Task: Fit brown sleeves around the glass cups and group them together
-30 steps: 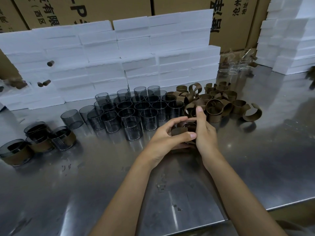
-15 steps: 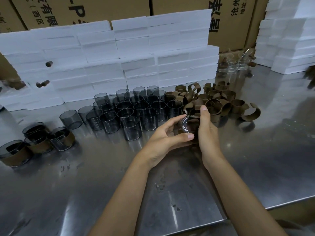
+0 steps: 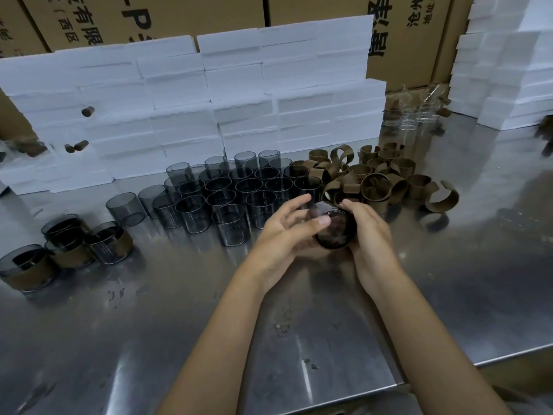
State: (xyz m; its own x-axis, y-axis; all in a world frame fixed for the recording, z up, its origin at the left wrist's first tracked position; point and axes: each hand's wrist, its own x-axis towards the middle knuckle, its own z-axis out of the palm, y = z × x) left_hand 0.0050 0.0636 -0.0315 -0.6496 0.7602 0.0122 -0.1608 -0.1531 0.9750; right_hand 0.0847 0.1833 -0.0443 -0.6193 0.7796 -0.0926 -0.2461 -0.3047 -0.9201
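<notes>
Both hands (left hand [image 3: 284,235], right hand [image 3: 369,235]) hold 1 glass cup [image 3: 335,232]

We're looking from our one head camera, forward and down, close over the steel table [image 3: 449,295]; wide lens takes in the foam blocks [image 3: 239,109] and cartons [image 3: 419,40] behind.

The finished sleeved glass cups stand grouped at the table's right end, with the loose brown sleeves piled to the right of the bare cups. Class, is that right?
Not quite. The head view shows the sleeved glass cups grouped at the left end of the steel table; the loose brown sleeves do lie right of the bare cups.
</notes>
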